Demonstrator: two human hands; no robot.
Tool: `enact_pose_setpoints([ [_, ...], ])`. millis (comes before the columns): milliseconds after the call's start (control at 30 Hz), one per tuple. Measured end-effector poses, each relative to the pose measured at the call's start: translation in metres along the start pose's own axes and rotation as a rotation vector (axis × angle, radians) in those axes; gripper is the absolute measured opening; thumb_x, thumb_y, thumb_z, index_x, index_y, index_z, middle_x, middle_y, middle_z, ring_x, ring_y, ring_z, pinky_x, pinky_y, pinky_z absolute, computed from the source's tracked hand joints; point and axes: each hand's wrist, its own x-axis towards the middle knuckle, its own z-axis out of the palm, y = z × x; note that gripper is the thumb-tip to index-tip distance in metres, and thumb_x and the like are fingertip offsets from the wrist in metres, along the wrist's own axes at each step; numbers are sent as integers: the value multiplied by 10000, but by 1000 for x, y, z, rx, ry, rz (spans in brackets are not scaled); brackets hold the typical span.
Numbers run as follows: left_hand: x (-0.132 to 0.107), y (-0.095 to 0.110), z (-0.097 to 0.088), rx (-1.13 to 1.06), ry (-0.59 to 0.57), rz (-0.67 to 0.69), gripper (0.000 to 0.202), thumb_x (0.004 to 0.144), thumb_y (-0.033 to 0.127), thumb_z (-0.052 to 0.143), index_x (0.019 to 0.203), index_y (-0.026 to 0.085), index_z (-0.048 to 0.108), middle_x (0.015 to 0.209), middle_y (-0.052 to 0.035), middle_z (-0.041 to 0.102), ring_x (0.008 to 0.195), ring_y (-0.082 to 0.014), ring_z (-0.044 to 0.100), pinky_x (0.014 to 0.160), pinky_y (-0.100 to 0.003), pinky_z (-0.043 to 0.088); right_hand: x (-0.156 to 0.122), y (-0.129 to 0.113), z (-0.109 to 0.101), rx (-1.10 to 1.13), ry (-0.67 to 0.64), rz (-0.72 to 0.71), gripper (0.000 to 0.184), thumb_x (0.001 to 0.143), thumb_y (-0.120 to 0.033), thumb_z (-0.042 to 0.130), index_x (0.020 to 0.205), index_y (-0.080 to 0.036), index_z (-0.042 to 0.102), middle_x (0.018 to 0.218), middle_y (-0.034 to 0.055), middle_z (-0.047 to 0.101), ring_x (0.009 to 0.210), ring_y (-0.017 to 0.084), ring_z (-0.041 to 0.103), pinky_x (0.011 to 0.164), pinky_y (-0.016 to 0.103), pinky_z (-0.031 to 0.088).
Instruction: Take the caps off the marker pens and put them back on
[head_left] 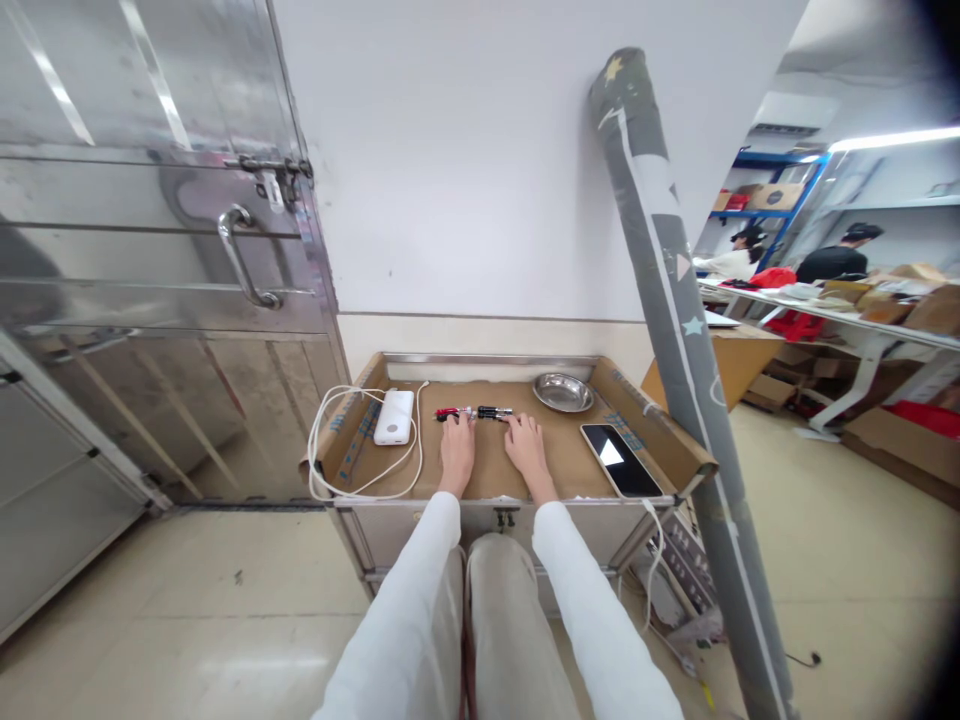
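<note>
Red item [448, 411], blk item [492, 411], brn cardboard [488, 468]

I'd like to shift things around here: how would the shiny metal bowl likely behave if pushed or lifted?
The metal bowl would probably slide rather than tip, being wide and shallow. Its thin-looking rim suggests it is stiff but fairly light. The smooth, shiny finish may make it slippery.

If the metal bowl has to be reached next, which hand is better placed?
Probably the right hand: it is nearer the metal bowl, which sits forward and to its right. The left hand is farther away, by the red item, with the right hand between.
</note>
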Motion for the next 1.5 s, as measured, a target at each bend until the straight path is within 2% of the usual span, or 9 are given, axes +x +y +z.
enact_pose_setpoints([
  [133, 2, 4, -4, -142, -77, 225, 230, 929, 294, 438, 1098, 216, 573, 976, -70, 527, 937, -190, 540, 786, -282, 472, 0, 0, -4, 97, 33, -87, 462, 841, -104, 417, 1285, -216, 477, 1133, 92, 550, 1003, 208, 484, 876, 319, 365],
  [200, 2, 6, -5, -221, -121, 346, 215, 918, 302, 466, 1084, 247, 591, 943, -42, 519, 921, -174, 542, 798, -276, 475, 0, 0, -6, 175, 34, -154, 456, 841, -97, 419, 1266, -239, 503, 1140, 77, 549, 1010, 189, 495, 894, 302, 380],
  [267, 3, 7, -5, -306, -134, 391, 197, 907, 297, 490, 1066, 248, 595, 940, -30, 518, 914, -164, 549, 824, -287, 478, 0, 1, -8, 240, 42, -175, 405, 852, -106, 410, 1205, -240, 556, 1108, 70, 563, 1001, 177, 508, 897, 291, 399],
  [400, 4, 7, -4, -459, -65, 348, 152, 874, 236, 550, 1022, 205, 555, 1009, -42, 541, 970, -167, 566, 906, -328, 466, -1, 2, -6, 325, 27, -154, 380, 868, -128, 391, 1173, -245, 586, 1078, 66, 593, 999, 170, 539, 881, 300, 437],
  [600, 5, 3, -4, -610, 94, 292, 177, 877, 233, 551, 1044, 196, 509, 1032, -51, 583, 979, -152, 590, 891, -293, 488, 4, 6, 4, 454, 7, -166, 412, 846, -93, 403, 1199, -221, 575, 1209, 77, 602, 1102, 163, 553, 961, 325, 428],
  [767, 4, 2, -2, -657, 69, 271, 185, 914, 266, 485, 1086, 200, 497, 1078, -66, 593, 1000, -157, 597, 896, -310, 492, 7, 8, 10, 501, -21, -124, 412, 845, -98, 404, 1210, -190, 572, 1206, 94, 614, 1117, 169, 560, 975, 331, 425],
  [1167, 4, 2, -9, -630, 164, 212, 187, 948, 276, 404, 1058, 183, 523, 1028, -76, 603, 983, -164, 589, 886, -309, 471, 3, 9, 9, 588, -6, -73, 368, 867, -161, 434, 1214, -199, 550, 1174, 91, 629, 1049, 173, 598, 922, 309, 451],
  [1367, 4, -1, -8, -697, 159, 174, 199, 949, 305, 398, 1035, 186, 534, 1010, -74, 610, 949, -170, 594, 858, -320, 473, 4, 10, 13, 527, -22, -66, 230, 860, -192, 482, 1023, -211, 642, 1003, 75, 679, 904, 184, 630, 837, 307, 469],
  [1500, 3, -1, -8, -696, 155, 168, 197, 949, 307, 397, 1020, 188, 537, 1002, -71, 613, 951, -172, 588, 864, -323, 466, 4, 11, 15, 497, -32, -57, 193, 860, -223, 511, 987, -209, 656, 971, 77, 684, 871, 188, 630, 810, 297, 466],
])
